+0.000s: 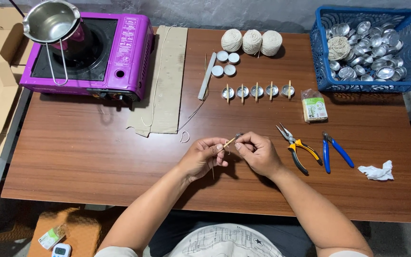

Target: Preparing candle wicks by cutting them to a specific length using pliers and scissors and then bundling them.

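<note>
stove point(91, 52): desk's point(72, 152) far left, pot point(51, 21) on it
basket point(372, 47): far right, cups inside
pliers point(298, 147): right of hands, cutters point(336, 151) beside

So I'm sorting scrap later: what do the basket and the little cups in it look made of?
The basket looks like blue moulded plastic, matte, with an open lattice wall. The cups look like thin shiny metal, probably aluminium, going by their bright silver glints.

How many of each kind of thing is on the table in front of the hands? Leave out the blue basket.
String balls: 3
White filled candle cups: 4
Metal cups with a stick across: 5
Pliers and cutters: 2
Stove: 1
Metal pot: 1
Small packet: 1
Crumpled tissue: 1
Total: 18
</note>
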